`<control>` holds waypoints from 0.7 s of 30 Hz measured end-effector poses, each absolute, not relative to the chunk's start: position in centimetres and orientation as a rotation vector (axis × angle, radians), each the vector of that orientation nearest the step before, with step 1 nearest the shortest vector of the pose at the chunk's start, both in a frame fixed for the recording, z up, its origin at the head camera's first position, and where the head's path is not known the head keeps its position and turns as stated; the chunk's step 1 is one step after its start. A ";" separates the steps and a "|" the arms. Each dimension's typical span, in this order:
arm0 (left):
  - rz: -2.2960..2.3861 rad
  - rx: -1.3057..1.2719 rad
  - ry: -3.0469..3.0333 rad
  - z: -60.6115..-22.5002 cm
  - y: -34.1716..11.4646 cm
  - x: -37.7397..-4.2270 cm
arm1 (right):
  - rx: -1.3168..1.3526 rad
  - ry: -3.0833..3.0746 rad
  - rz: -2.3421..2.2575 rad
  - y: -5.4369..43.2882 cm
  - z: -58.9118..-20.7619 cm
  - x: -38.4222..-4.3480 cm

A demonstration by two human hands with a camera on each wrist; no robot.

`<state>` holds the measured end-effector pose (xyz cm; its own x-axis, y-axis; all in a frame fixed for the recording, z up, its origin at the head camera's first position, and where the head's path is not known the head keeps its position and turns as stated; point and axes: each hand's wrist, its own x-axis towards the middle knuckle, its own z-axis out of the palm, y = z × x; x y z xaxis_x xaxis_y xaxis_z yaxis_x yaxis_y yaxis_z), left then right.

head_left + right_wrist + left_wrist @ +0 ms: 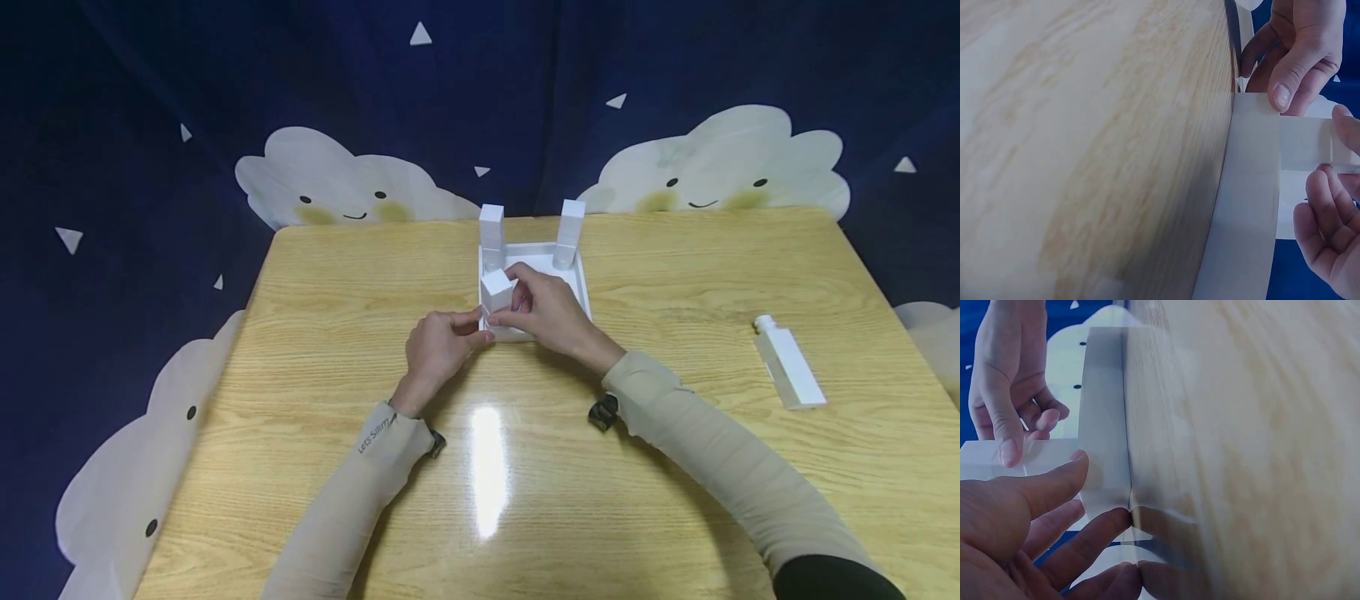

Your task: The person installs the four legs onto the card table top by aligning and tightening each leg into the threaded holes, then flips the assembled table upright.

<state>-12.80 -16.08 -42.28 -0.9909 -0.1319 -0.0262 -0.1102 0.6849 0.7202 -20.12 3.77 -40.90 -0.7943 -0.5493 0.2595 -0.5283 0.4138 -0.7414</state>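
Observation:
A white, shallow square tray-like base (537,265) with raised edges lies on the table, with square white legs standing at its corners. My right hand (553,313) pinches the upright leg (497,292) at the front left corner between thumb and fingers; in the left wrist view its thumb lies along this leg (1047,453). At the same corner, my left hand (441,346) grips the base, its thumb on the front wall (1254,134) in the right wrist view. Two other legs, the back left leg (492,227) and the back right leg (572,221), stand upright.
Off to the right, a loose white leg (791,367) with a narrow round neck lies on the wooden table (360,275). Behind the table hangs a dark blue curtain (480,92) printed with clouds and triangles.

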 end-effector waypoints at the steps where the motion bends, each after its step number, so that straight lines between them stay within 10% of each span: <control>1: -1.220 0.207 -2.858 -42.3 -16.1 -12.8 | -0.996 2.617 -1.364 3.8 -40.9 -20.1; 21: -1.199 0.197 -2.856 -42.4 -16.1 -12.8 | -0.921 2.623 -1.392 3.7 -41.1 -20.0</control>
<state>-12.84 -16.11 -42.38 -0.9912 -0.1317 -0.0141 -0.1023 0.6935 0.7131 -19.96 3.73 -41.08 -0.8240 -0.5144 0.2374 -0.4850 0.4239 -0.7649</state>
